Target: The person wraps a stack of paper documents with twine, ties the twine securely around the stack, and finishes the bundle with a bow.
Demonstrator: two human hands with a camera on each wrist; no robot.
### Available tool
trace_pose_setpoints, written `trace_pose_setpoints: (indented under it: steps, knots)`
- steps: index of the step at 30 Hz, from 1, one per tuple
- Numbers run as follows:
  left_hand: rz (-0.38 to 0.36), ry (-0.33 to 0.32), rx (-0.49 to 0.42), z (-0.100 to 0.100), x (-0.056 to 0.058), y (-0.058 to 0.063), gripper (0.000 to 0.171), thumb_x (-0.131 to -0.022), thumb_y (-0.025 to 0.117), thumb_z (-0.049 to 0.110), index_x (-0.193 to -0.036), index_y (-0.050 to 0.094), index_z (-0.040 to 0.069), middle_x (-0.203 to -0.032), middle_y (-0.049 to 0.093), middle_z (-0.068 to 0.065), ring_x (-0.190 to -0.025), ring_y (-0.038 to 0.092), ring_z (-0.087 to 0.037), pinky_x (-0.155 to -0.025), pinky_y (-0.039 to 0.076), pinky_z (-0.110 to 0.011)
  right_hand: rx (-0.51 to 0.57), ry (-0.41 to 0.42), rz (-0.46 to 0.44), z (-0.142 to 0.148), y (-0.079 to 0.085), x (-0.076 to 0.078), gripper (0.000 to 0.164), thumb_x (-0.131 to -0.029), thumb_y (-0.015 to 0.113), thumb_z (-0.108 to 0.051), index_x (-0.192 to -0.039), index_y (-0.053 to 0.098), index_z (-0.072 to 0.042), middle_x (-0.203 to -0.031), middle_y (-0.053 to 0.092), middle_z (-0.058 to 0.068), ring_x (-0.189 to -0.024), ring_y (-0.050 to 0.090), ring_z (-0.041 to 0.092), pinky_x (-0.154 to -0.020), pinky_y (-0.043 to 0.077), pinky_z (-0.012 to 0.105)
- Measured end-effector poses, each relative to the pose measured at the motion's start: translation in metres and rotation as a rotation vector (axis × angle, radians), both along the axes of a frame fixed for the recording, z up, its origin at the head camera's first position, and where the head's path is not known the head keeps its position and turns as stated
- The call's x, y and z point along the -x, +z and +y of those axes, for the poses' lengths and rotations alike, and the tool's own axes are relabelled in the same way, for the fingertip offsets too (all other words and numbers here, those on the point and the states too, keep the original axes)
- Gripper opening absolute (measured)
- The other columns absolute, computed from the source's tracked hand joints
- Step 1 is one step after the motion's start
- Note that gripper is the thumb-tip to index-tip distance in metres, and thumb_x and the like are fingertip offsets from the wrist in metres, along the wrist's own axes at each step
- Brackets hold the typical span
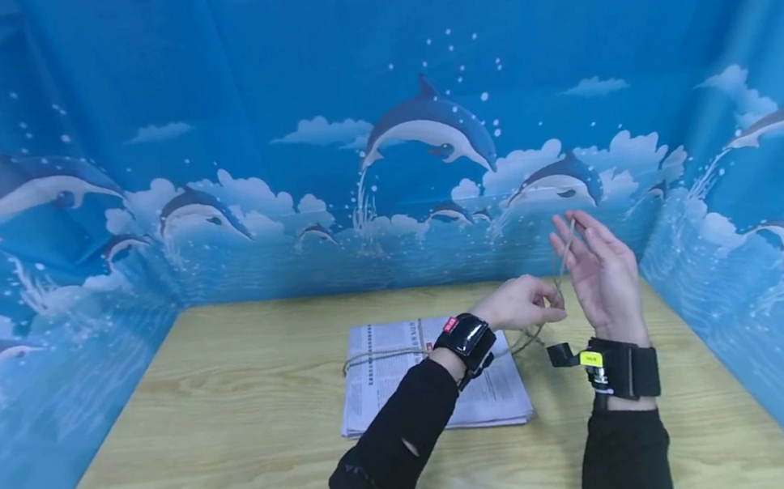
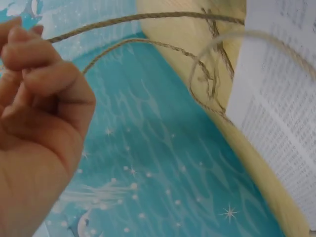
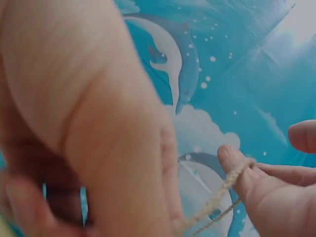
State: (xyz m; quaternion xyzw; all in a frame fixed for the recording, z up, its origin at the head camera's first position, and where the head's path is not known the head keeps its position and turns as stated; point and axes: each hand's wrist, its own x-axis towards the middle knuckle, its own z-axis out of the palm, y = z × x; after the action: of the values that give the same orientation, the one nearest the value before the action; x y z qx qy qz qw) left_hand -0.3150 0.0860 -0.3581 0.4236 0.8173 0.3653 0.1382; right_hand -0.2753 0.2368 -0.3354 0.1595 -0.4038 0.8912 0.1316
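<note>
A stack of printed paper sheets, like newspapers (image 1: pixel 396 399), lies on the table with twine (image 1: pixel 383 355) running across and along it. Over the stack's right side, my left hand (image 1: pixel 520 302) grips the twine with curled fingers; in the left wrist view two strands (image 2: pixel 133 19) run from this hand (image 2: pixel 44 108) to the stack. My right hand (image 1: pixel 605 275) is raised beside it, palm toward me and fingers nearly straight. The twine (image 3: pixel 229 180) passes over a finger of the right hand (image 3: pixel 279 202), its thumb apart. The left hand (image 3: pixel 98 133) blocks much of the right wrist view.
The wood-grain table (image 1: pixel 240 442) extends around the stack. A blue curtain (image 1: pixel 251 50) with dolphins and clouds encloses its back and both sides. Loose twine (image 2: pixel 197 94) loops beside the stack's edge. Both wrists wear black straps with cameras.
</note>
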Motion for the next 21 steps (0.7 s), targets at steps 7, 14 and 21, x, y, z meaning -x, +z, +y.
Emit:
trace_pose_setpoints:
  steps: [7,14,21]
  knots:
    - [0.022,0.154,-0.077,-0.011,0.000,0.009,0.025,-0.102,0.053,0.028,-0.088,0.070,0.016,-0.060,0.047,0.004,-0.047,0.039,-0.007,-0.047,0.032,-0.018,-0.004,-0.160,-0.132,0.009,-0.004,0.004,0.034,-0.098,0.058,-0.011,-0.130,0.055,-0.001,-0.125,0.053,0.011,-0.119,0.060,0.026,-0.096,0.052,0.031]
    - [0.065,0.222,-0.169,-0.028,0.001,0.033,0.023,-0.101,0.055,0.028,-0.085,0.065,0.016,-0.067,0.049,0.003,-0.055,0.040,-0.010,-0.057,0.033,-0.021,-0.196,-0.122,-0.168,0.010,-0.010,0.005,0.037,-0.098,0.059,-0.019,-0.131,0.056,-0.004,-0.119,0.061,0.006,-0.107,0.065,0.019,-0.087,0.056,0.029]
    - [-0.093,0.263,-0.386,-0.043,0.001,0.058,0.022,-0.102,0.054,0.026,-0.092,0.067,0.011,-0.083,0.063,-0.008,-0.066,0.050,-0.014,-0.064,0.041,-0.025,-0.502,-0.118,-0.144,0.005,-0.013,0.006,0.047,-0.100,0.055,-0.029,-0.142,0.048,-0.008,-0.129,0.062,0.009,-0.108,0.065,0.016,-0.086,0.055,0.028]
